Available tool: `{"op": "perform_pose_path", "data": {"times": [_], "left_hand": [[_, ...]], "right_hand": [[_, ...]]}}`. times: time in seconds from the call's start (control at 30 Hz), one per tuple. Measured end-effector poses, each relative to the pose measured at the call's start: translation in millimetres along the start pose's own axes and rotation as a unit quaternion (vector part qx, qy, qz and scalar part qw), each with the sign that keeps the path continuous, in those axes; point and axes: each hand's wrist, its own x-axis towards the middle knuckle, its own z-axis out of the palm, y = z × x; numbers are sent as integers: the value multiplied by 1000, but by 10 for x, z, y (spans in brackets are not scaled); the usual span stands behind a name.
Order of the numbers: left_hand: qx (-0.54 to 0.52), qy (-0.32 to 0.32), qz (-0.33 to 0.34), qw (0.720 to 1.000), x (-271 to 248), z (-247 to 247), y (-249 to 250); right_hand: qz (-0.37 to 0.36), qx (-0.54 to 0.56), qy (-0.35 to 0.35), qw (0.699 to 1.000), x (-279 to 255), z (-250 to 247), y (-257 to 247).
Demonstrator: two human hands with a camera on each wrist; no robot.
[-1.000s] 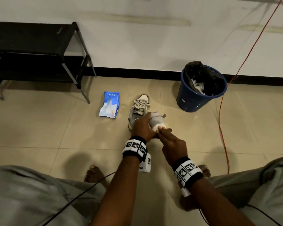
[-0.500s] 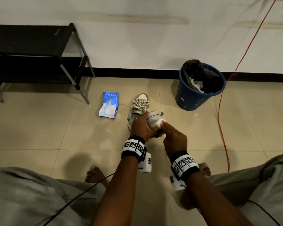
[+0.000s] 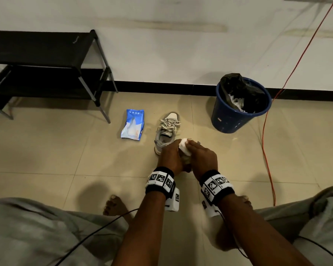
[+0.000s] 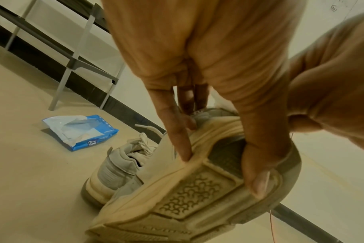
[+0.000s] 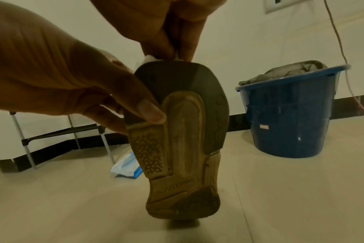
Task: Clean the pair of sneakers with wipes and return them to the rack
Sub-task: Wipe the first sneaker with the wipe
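**Both hands on one sneaker, wipe at the toe**

We start with the rack [image 3: 46, 60]: black, against the wall at far left, and no shoes show on the shelves we can see. Right of centre a blue bin [image 3: 236, 114] stands on the floor by the skirting, lined with a black bag [image 3: 236, 87]; crumpled white scraps lie inside it. An orange cable [image 3: 267, 143] runs down the wall and across the floor just right of the bin.

Between rack and bin, one sneaker [image 3: 167, 129] sits upright on the floor, laces loose, toe toward the wall. Just left of it lies the blue wipes pack [image 3: 133, 125], flat, its flap open in the left wrist view.

We hold the second sneaker [image 5: 183, 131] off the floor, near our knees, just in front of the first, its sole facing us. Our left hand [image 3: 170, 158] is curled round its side: the thumb [image 5: 147, 110] presses on the sole, and the fingers [image 4: 176, 131] wrap over the edge onto the upper. Our right hand [image 3: 202, 158] has its fingers bunched, pinching a white wipe [image 3: 184, 144] against the toe end; in the right wrist view a bit of the wipe peeks out above the dark toe of the sole. The two hands touch over the shoe.
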Motion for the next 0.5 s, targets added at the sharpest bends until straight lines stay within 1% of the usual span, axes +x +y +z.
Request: {"op": "perform_pose_path", "data": {"times": [0.07,0.1,0.17,0.2,0.23,0.3,0.37,0.4,0.47,0.5], "left_hand": [[12,-11,-15,1000,-24,-17,-36],[25,-12,-14,1000,-42,-45,-55],[37,-13,1,999,-80,-96,-96],[34,-15,14,999,-98,-111,-99],[36,-19,24,999,-119,-116,-99],[61,-27,25,997,-163,-88,-64],[86,-38,21,995,-171,-40,-53],[93,-39,20,995,-162,-26,-55],[108,-52,24,993,-154,-21,-52],[116,-54,27,991,-156,-25,-51]], "right_hand": [[23,-23,3,999,24,-34,18],[58,-13,7,998,22,-66,39],[147,44,31,988,25,-97,119],[176,87,40,980,14,-93,150],[183,121,49,974,-8,-86,137],[167,158,80,970,-27,-120,64],[173,151,114,966,47,-182,80],[189,149,115,964,120,-196,146],[216,167,81,959,234,-203,260],[202,175,59,962,268,-179,266]]}}
